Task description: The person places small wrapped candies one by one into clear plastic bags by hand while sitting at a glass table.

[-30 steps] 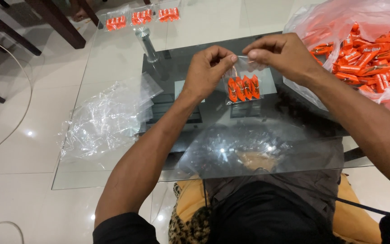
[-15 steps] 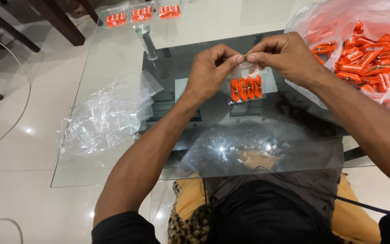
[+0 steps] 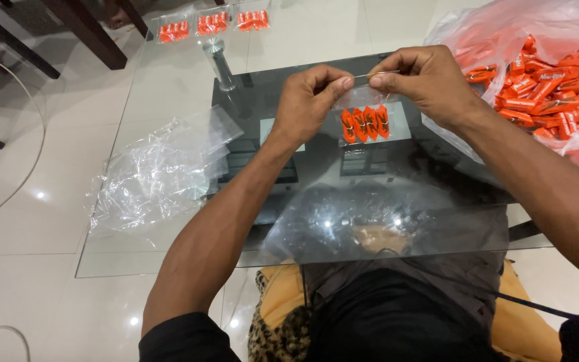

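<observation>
Both hands hold one small clear plastic bag [image 3: 364, 117] above the glass table [image 3: 169, 80]. Several orange wrapped candies [image 3: 364, 124] stand side by side in its bottom. My left hand [image 3: 308, 102] pinches the left end of the bag's top edge. My right hand [image 3: 422, 79] pinches the right end, and the top edge is stretched taut between my fingertips. To the right, a large clear bag of loose orange candies [image 3: 537, 87] lies open next to my right wrist.
A heap of empty clear bags [image 3: 159, 171] lies on the table's left side. Three filled small candy bags [image 3: 212, 25] sit in a row at the far edge. Dark chair legs [image 3: 75, 30] stand on the tiled floor beyond. A cable [image 3: 8, 194] runs along the floor at left.
The small bag has risen slightly, and my hands have pulled its top edge straight after briefly meeting at the middle.
</observation>
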